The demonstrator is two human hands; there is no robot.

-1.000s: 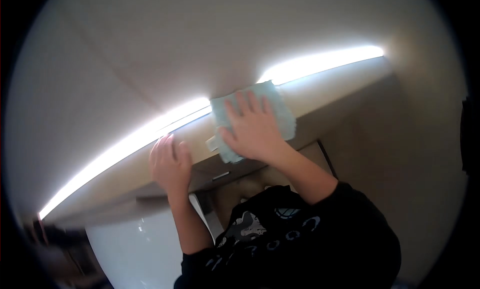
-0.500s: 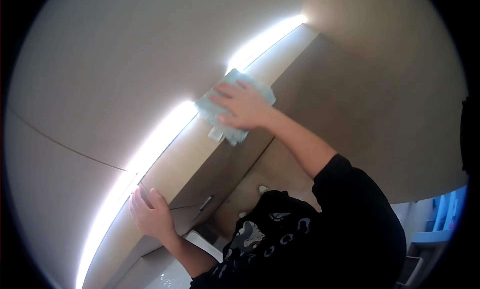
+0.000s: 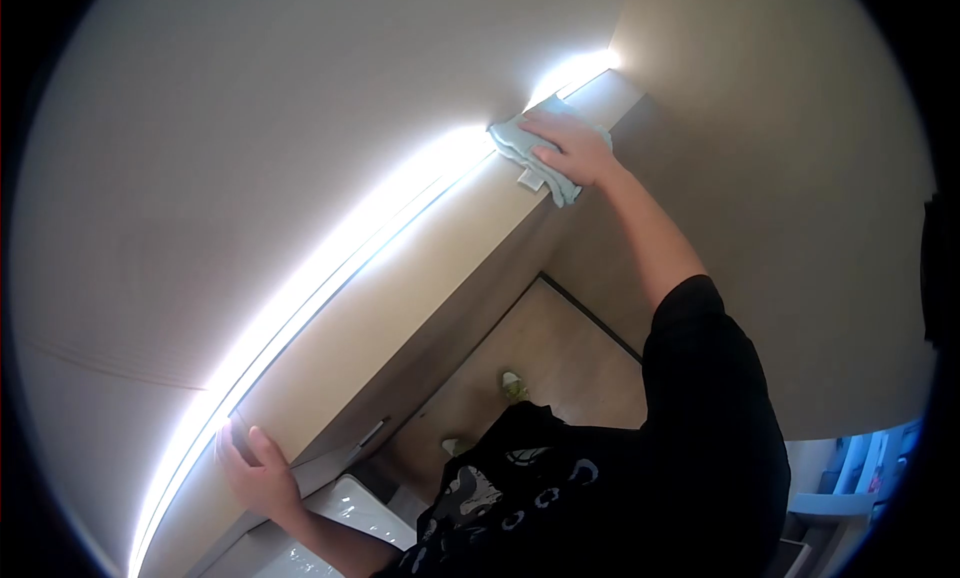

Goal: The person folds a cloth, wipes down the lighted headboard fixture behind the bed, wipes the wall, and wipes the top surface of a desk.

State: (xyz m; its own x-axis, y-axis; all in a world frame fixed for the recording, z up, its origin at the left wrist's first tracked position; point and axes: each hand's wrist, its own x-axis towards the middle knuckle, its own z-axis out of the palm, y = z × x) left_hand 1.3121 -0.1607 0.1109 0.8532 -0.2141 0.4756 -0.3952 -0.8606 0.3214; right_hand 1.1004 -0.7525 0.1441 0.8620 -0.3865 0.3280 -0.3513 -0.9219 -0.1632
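My right hand (image 3: 572,146) presses a folded pale blue cloth (image 3: 540,163) against the far end of the wooden ledge (image 3: 400,288), over part of the glowing light strip (image 3: 300,303). The cloth drapes over the ledge's front edge, with a small white tag at its lower side. My left hand (image 3: 262,478) rests on the near part of the same ledge, fingers apart and fingertips close to the strip. It holds nothing.
A pale panel (image 3: 250,158) rises behind the strip, and a brown side wall (image 3: 780,238) closes off the right. Below are a drawer handle (image 3: 372,433), a white glossy surface (image 3: 350,513) and my shoe (image 3: 514,386) on the floor. Blue shelving (image 3: 865,468) stands lower right.
My right hand has slid the cloth along the ledge toward its far right end, uncovering more of the strip. In view, my left hand appears lower and farther left as the camera shifts.
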